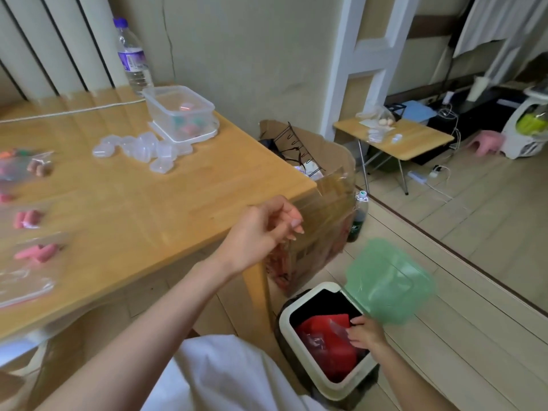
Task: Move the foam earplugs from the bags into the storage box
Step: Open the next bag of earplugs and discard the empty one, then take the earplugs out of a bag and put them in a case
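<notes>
Reaching down beside the table (148,203), the right hand (366,333) sits inside the open mouth of a white bin (299,342), whose green lid (388,280) stands tipped up behind it. Its fingers point toward the left of the picture and touch a crumpled clear bag (338,329) lying on red rubbish; whether they grip it or have let go cannot be told.

The left hand (264,232) hovers over the table's near corner, fingers loosely curled and holding nothing.

The storage box (181,111) stands lidless near the table's far edge, set on a white lid, with a few pink and green earplugs (186,108) blurred inside. More clear bags (23,289) lie flat along the left edge of the table. In one, the pink earplugs (35,253) lie side by side, long axes running roughly left to right; the pair (28,218) above them is too blurred to give a direction.

A heap of small clear cases (139,149) lies just beside the box, a water bottle (133,54) stands upright behind it, and a cardboard carton (320,203) stands on the floor against the table's right side.
</notes>
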Available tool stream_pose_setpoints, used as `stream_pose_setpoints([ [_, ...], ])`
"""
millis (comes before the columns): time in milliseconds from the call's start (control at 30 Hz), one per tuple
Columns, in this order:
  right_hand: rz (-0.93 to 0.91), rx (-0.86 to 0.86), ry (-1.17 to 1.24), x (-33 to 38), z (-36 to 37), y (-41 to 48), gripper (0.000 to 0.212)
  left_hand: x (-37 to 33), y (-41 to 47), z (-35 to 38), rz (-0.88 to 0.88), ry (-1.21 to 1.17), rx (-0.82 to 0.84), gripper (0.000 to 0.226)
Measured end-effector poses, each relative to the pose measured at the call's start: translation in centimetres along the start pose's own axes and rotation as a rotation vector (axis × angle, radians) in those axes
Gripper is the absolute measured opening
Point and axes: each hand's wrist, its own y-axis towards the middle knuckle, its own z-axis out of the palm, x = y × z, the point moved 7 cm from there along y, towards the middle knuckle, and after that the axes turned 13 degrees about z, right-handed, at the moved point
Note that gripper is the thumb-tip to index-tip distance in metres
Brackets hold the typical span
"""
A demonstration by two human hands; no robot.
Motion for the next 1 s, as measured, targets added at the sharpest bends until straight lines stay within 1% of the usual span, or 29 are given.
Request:
stream_pose_setpoints([
  [67,-0.009,0.025,0.021,0.1,0.8,-0.1,0.037,0.1,0.1,-0.2,-0.007,0.005,-0.002,0.007],
  [100,-0.027,0.043,0.019,0.6,1.0,-0.3,0.039,0.1,0.2,-0.2,-0.006,0.005,-0.004,0.006],
  [200,-0.106,0.082,0.048,3.7,0.3,-1.5,0.035,0.0,0.4,-0.4,0.009,0.006,-0.017,0.006],
  [267,-0.208,0.064,0.12,7.1,-1.0,-3.5,0.03,-0.1,0.5,-0.7,0.021,0.008,-0.03,0.007],
  [333,-0.342,0.029,0.227,11.2,-3.1,-7.1,0.026,-0.3,0.5,-1.2,0.032,0.013,-0.056,0.007],
  [433,-0.601,0.033,0.363,17.2,-6.5,-15.2,0.02,-0.8,0.4,-2.5,0.063,0.064,-0.12,0.005],
  [533,-0.844,0.018,0.48,21.6,-9.2,-24.3,0.02,-1.1,0.2,-4.4,0.076,0.106,-0.175,0.006],
  [600,-0.975,0.025,0.515,23.9,-9.7,-29.4,0.019,-1.2,-0.1,-5.9,0.071,0.126,-0.206,0.007],
  [667,-1.064,0.075,0.499,25.9,-8.7,-33.1,0.018,-1.3,-0.3,-7.5,0.072,0.153,-0.232,0.008],
  [767,-1.129,0.153,0.395,28.6,-5.2,-36.5,0.015,-1.4,-0.9,-10.4,0.058,0.174,-0.283,0.007],
  [933,-1.146,0.314,0.259,32.6,2.4,-39.3,0.014,-0.3,-2.9,-16.2,-0.023,0.248,-0.356,0.007],
  [1000,-1.151,0.364,0.198,33.9,5.6,-39.9,0.017,0.6,-4.1,-18.9,-0.072,0.311,-0.388,0.008],
])
